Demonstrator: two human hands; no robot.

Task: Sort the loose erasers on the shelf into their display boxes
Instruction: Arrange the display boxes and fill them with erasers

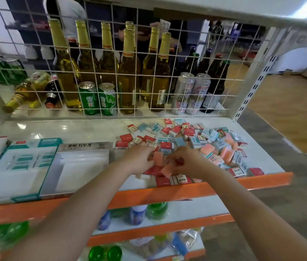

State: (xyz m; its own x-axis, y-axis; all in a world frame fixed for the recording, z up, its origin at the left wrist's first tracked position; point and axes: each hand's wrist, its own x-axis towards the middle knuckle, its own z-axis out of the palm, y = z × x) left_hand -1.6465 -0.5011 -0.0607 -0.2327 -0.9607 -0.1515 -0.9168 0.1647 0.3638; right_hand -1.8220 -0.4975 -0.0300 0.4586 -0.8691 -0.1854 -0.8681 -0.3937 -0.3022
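Loose erasers (201,140): red, teal and pink wrapped blocks heaped every way on the shelf (85,129), under and beyond the hands.
Display boxes: teal box (20,166) and grey box (81,162), left of the hands, open-topped, seemingly near empty.

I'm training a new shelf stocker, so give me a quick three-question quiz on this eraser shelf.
1. True or false: the grey display box with Korean lettering is already full of erasers.
2. Multiple choice: where does the pile of loose erasers lie relative to the display boxes? A) left B) right C) on the shelf below
3. Short answer: what stands behind the wire grid at the back of the shelf?

Key
1. False; its tray shows white and bare.
2. B
3. Bottles and cans of drink.

Both hands, left and right, are in the pile.
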